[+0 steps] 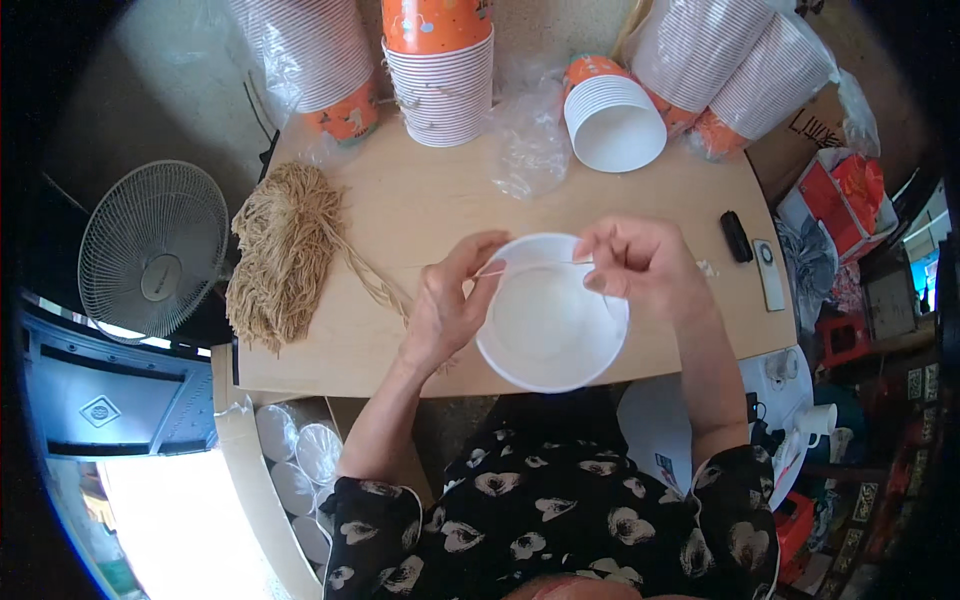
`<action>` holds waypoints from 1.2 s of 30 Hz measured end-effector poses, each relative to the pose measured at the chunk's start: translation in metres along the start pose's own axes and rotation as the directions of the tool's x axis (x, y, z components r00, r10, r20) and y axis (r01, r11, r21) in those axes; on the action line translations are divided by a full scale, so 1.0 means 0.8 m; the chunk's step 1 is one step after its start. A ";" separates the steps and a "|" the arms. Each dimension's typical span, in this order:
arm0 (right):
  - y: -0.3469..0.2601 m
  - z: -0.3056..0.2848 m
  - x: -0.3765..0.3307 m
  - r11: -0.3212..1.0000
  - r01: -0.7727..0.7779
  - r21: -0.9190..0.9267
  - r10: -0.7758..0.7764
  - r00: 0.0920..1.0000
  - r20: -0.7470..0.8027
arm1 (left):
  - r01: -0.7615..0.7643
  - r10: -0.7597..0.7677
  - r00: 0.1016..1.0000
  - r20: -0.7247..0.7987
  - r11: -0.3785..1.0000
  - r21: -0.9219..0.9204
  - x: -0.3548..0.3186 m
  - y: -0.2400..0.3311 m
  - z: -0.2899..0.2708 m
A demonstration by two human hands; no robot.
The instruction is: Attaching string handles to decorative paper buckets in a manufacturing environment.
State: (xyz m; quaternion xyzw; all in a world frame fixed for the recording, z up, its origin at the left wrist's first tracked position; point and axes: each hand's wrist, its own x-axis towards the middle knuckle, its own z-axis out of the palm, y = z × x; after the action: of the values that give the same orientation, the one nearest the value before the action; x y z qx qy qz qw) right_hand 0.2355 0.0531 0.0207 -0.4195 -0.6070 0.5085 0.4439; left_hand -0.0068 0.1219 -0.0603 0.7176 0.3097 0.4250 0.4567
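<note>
A white round paper bucket (pixel 545 335) is in front of me at the table's near edge, its open mouth facing up toward me. My left hand (pixel 452 300) is closed at the bucket's left rim, with the thumb near a thin cord. That thin, light cord (pixel 545 264) stretches across the upper part of the mouth from one hand to the other. At the right rim, my right hand (pixel 645 265) pinches the cord between thumb and fingers. A bundle of tan strings (pixel 290 255) lies left of my left hand, and some loose strands trail toward that wrist.
Tall stacks of orange-printed paper buckets (pixel 440 90) line the back of the wooden table (pixel 420 215), beside crumpled clear plastic (pixel 535 140). A fan (pixel 155 250) stands at left. A black object (pixel 736 236) and a remote control (pixel 768 275) lie at right. An open carton (pixel 245 450) sits lower left.
</note>
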 end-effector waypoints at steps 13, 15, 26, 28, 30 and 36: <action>-0.014 0.018 0.071 0.663 0.130 -0.738 -0.127 0.990 0.061 | -0.210 0.221 0.975 -0.036 0.844 -0.493 0.004 -0.048 -0.072; -0.011 0.019 0.083 0.767 0.153 -0.623 -0.265 0.960 -0.091 | -0.196 0.017 0.957 -0.290 0.775 -0.600 0.009 -0.027 -0.058; -0.083 -0.004 0.205 0.738 0.476 -0.478 -0.578 0.812 -0.083 | -0.333 0.119 0.940 -0.320 0.528 -0.781 0.113 0.001 -0.168; -0.109 -0.036 0.253 0.863 0.434 -0.257 -0.469 0.878 -0.094 | -0.563 0.473 0.824 -0.311 0.742 -0.363 0.166 0.069 -0.198; -0.149 -0.091 0.292 0.901 0.433 -0.018 -0.433 0.901 -0.011 | -0.628 0.543 0.748 -0.381 0.765 -0.144 0.210 0.135 -0.196; -0.130 -0.173 0.452 0.768 0.516 0.379 -0.456 0.856 -0.241 | -0.565 0.622 0.667 -0.410 0.781 0.264 0.349 0.144 -0.154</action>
State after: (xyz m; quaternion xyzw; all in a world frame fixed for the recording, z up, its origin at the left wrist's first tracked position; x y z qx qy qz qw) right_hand 0.2714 0.4206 0.1766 -0.1727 -0.5358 0.4673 0.6818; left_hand 0.0148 0.3580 0.1639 0.6765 0.1850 0.6945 0.1606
